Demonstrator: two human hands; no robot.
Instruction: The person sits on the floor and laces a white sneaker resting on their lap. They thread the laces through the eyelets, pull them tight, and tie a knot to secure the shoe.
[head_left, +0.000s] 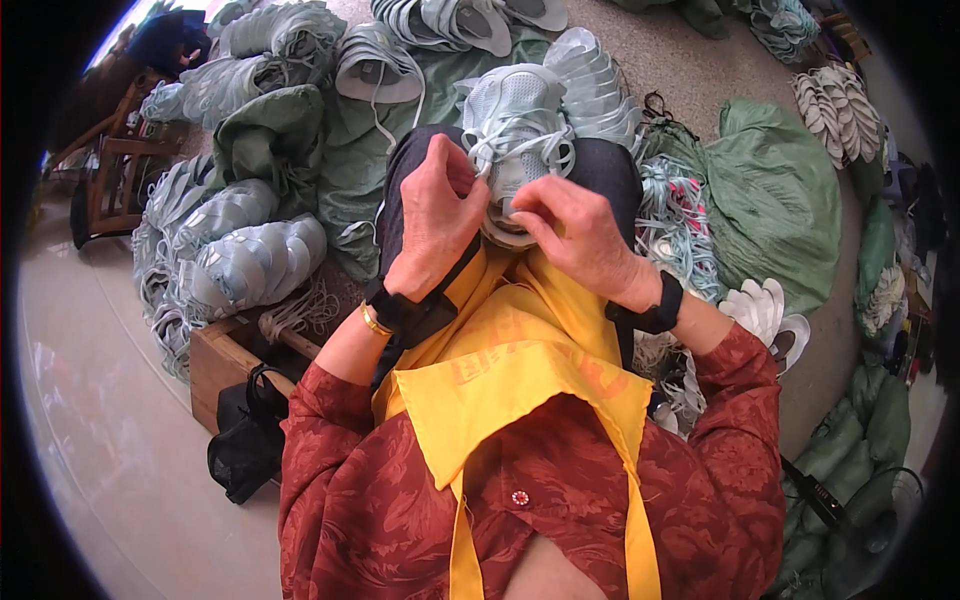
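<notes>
A pale grey-green shoe upper (515, 97) rests between my knees, its toe pointing away from me. A pale shoelace (548, 150) is threaded across it and forms loops at both sides of the opening. At the left row of eyelets, my left hand (438, 212) is closed in a pinch on the lace. My right hand (580, 232) is closed too, thumb and forefinger together over the tongue near the heel end. What lies between those fingertips is too small to make out.
Stacked shoe uppers (255, 262) lie at the left by a wooden box (222, 365). More uppers (595, 90) are beyond my knees. Bundled laces (675, 215) and a green sack (775, 200) sit to the right. A black bag (248, 435) hangs by the box.
</notes>
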